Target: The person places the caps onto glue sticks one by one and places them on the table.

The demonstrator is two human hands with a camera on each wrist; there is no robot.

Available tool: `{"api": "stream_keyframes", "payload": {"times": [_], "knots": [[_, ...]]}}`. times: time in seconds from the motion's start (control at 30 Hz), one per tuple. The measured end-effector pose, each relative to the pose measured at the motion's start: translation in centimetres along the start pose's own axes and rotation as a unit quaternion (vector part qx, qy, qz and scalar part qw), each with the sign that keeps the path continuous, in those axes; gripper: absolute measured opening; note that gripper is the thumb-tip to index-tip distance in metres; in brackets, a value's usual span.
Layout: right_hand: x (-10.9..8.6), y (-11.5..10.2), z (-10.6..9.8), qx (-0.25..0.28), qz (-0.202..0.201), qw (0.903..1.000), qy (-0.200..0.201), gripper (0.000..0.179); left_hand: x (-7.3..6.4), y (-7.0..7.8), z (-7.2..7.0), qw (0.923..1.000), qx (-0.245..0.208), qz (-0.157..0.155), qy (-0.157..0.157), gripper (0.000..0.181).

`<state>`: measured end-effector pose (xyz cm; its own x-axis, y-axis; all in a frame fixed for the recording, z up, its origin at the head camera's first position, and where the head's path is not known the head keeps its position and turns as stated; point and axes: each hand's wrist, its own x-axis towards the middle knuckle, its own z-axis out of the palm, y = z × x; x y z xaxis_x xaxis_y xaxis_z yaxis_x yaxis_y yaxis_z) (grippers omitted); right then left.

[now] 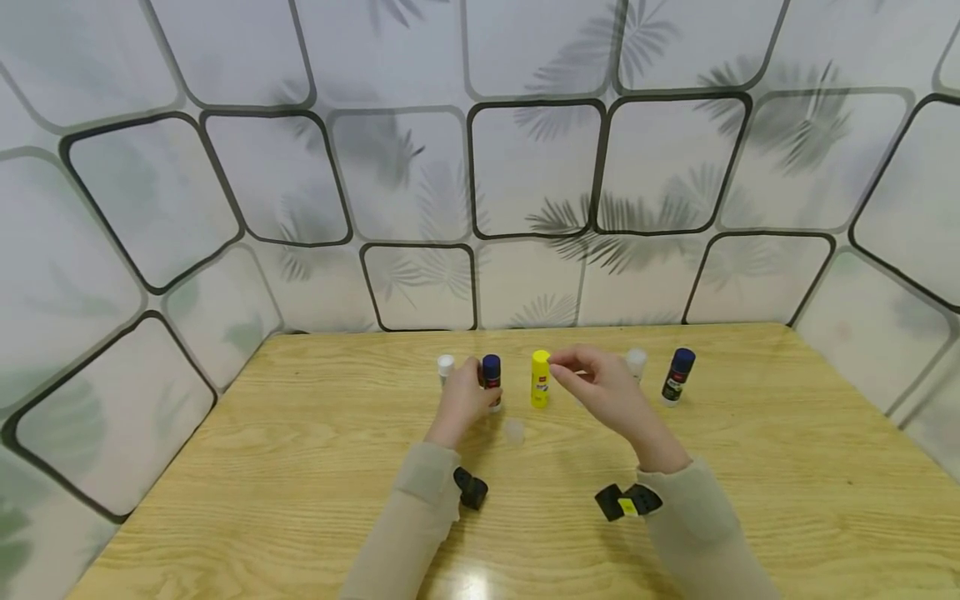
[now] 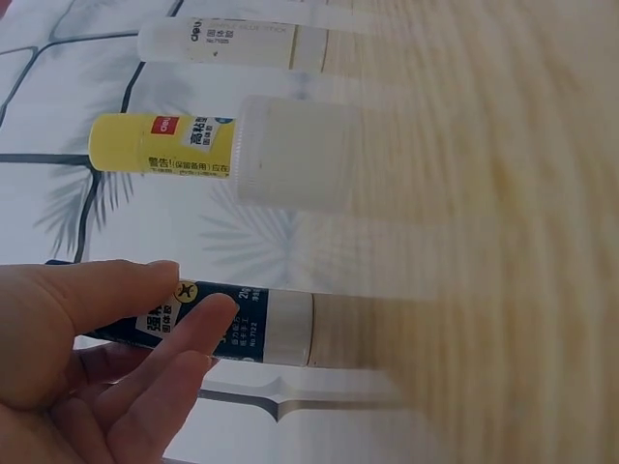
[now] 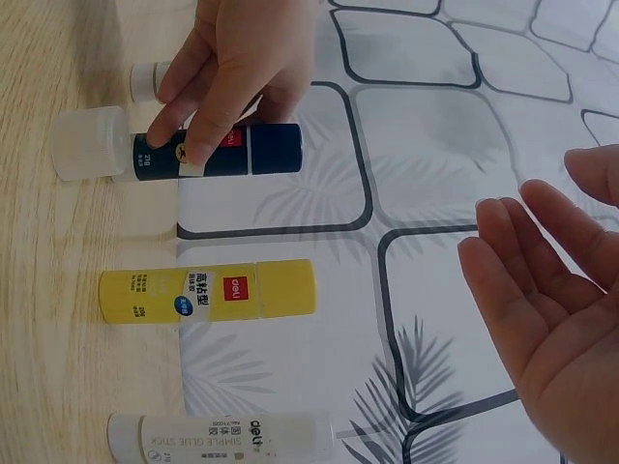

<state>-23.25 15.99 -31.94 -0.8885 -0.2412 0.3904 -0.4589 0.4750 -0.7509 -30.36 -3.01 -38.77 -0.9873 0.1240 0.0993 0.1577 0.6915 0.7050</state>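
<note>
My left hand (image 1: 462, 400) grips a dark blue glue stick (image 1: 492, 369) that stands upright on the table, thumb and fingers around its label. In the left wrist view, the white base of this blue glue stick (image 2: 288, 327) shows below the fingers. A yellow glue stick (image 1: 540, 379) stands to its right. Just right of the yellow cap hovers my right hand (image 1: 611, 392), its fingers loosely bent and holding nothing; the right wrist view shows the thumb apart from the fingers. A translucent round cap (image 1: 513, 431) rests on the table in front of the blue and yellow sticks.
A white glue stick (image 1: 446, 364) stands left of the left hand, partly hidden by it. Behind the right hand is another white glue stick (image 1: 636, 362). Farther right stands a second dark blue glue stick (image 1: 678, 377). A patterned curtain (image 1: 536, 283) borders the wooden table (image 1: 285, 467).
</note>
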Motion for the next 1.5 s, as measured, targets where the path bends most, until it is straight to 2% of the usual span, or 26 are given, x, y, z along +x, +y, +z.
{"api": "stream_keyframes", "payload": {"times": [0.27, 0.4, 0.53, 0.6, 0.7, 0.83, 0.97, 1.1, 1.27, 1.37, 1.5], "knots": [[-0.1, 0.0, -0.1, 0.002, -0.002, 0.9999, -0.010, 0.022, 0.1, 0.0, -0.2, 0.9997, 0.015, -0.014, -0.012, 0.027], [-0.2, 0.0, -0.2, 0.004, -0.001, 0.9999, -0.014, 0.023, -0.1, 0.3, -0.5, 0.9985, 0.033, -0.035, -0.026, 0.033], [-0.2, 0.2, -0.3, -0.001, 0.000, 0.9998, -0.021, 0.022, -0.5, 0.7, -1.1, 0.9967, 0.027, -0.057, -0.051, 0.038], [-0.2, 0.2, -0.4, -0.005, 0.001, 0.9997, -0.023, 0.022, -0.7, 0.9, -1.5, 0.9960, 0.028, -0.059, -0.060, 0.039], [-0.1, 0.3, -0.5, -0.010, 0.003, 0.9996, -0.027, 0.022, -1.1, 1.3, -2.2, 0.9955, 0.060, -0.048, -0.056, 0.040], [-0.2, 0.4, -0.6, -0.010, 0.002, 0.9993, -0.036, 0.024, -1.7, 2.0, -3.3, 0.9937, 0.102, -0.031, -0.035, 0.038], [-0.1, 0.4, -0.7, -0.017, 0.002, 0.9991, -0.040, 0.024, -2.2, 2.4, -4.6, 0.9947, 0.102, -0.014, 0.000, 0.032], [-0.1, 0.4, -0.7, -0.017, -0.001, 0.9990, -0.040, 0.023, -2.4, 2.2, -5.4, 0.9950, 0.074, 0.009, 0.066, 0.024], [-0.2, 0.1, -0.6, -0.014, -0.002, 0.9989, -0.044, 0.024, -2.3, 1.5, -5.9, 0.9898, 0.014, 0.021, 0.141, 0.023], [-0.3, -0.1, -0.6, -0.010, -0.001, 0.9988, -0.048, 0.025, -2.1, 0.8, -5.9, 0.9866, -0.021, 0.018, 0.161, 0.029], [-0.3, -0.3, -0.5, -0.004, -0.002, 0.9986, -0.054, 0.024, -1.8, -0.1, -5.8, 0.9844, -0.057, 0.005, 0.167, 0.037]]}}
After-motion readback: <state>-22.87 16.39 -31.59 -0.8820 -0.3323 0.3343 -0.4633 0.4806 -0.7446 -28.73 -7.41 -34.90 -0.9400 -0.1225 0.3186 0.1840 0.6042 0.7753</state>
